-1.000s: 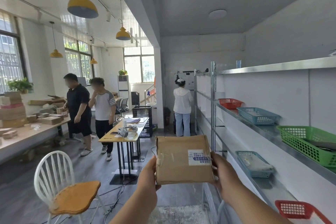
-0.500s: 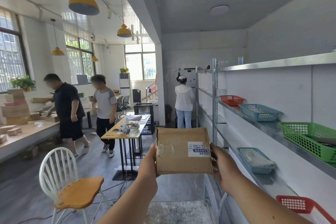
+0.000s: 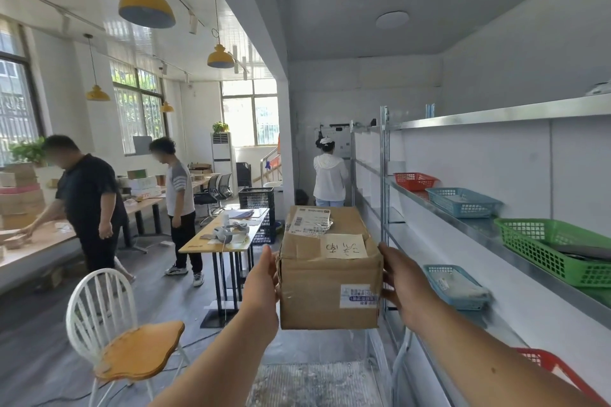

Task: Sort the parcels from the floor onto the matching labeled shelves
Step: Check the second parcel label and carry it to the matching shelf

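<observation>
While I hold it out in front of me at chest height, the cardboard parcel [image 3: 329, 277] sits clamped between both palms: left hand [image 3: 263, 287] pressed flat on its left side, right hand [image 3: 401, 284] on its right side, fingers wrapped toward the back. Top face is tilted into view. It carries a printed shipping label [image 3: 309, 221] at the far end and a handwritten paper note [image 3: 343, 246] nearer me. Front face has a small blue-and-white sticker [image 3: 358, 296] at lower right.

Parcel is in the air, touching neither floor nor shelf. Metal shelves [image 3: 476, 225] run along my right. Middle level holds a red basket [image 3: 415, 181], a blue basket [image 3: 463, 201] and a green basket [image 3: 558, 251], far to near. Lower level: another blue basket [image 3: 454, 286], just beside my right hand in view, and a second red basket [image 3: 552, 365] at the bottom edge.

Left of the parcel: white chair [image 3: 112, 327] with a wooden seat, narrow table [image 3: 228, 236] behind it. Three people stand farther back.
</observation>
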Action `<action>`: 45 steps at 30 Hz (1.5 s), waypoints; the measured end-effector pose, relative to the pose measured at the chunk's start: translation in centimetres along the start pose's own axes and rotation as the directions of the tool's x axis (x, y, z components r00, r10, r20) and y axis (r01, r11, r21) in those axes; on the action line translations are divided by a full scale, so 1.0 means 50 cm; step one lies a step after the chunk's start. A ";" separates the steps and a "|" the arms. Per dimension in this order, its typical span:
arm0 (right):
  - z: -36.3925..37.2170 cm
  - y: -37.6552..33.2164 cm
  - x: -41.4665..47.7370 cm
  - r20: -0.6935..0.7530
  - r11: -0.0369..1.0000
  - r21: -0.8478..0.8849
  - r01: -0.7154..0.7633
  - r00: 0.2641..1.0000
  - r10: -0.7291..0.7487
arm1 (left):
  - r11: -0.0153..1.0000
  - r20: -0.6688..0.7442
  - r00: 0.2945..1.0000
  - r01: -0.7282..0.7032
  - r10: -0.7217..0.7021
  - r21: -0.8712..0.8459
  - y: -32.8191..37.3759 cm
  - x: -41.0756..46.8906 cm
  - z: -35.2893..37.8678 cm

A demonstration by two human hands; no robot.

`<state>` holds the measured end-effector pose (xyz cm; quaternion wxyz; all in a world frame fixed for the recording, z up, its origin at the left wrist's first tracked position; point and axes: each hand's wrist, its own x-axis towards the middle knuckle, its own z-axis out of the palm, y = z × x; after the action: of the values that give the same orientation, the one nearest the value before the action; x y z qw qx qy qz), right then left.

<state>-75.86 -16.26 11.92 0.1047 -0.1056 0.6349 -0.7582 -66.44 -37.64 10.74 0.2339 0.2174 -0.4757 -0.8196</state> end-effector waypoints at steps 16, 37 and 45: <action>0.012 -0.017 -0.033 0.047 1.000 -0.020 0.015 0.999 -0.014 | 0.992 0.075 0.990 -0.121 0.117 0.048 -0.001 -0.046 -0.005; 0.014 -0.022 -0.053 0.113 0.990 -0.007 0.142 0.984 -0.141 | 0.917 0.122 0.940 -0.338 0.318 0.213 0.039 -0.121 0.043; 0.009 -0.026 -0.033 0.207 0.979 -0.095 0.183 0.965 -0.161 | 0.878 0.178 0.904 -0.421 0.388 0.226 0.059 -0.111 0.061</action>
<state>-74.16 -15.96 13.24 0.0950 -0.2410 0.6515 -0.7130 -63.27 -33.59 15.47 0.3392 0.0892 -0.6275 -0.6952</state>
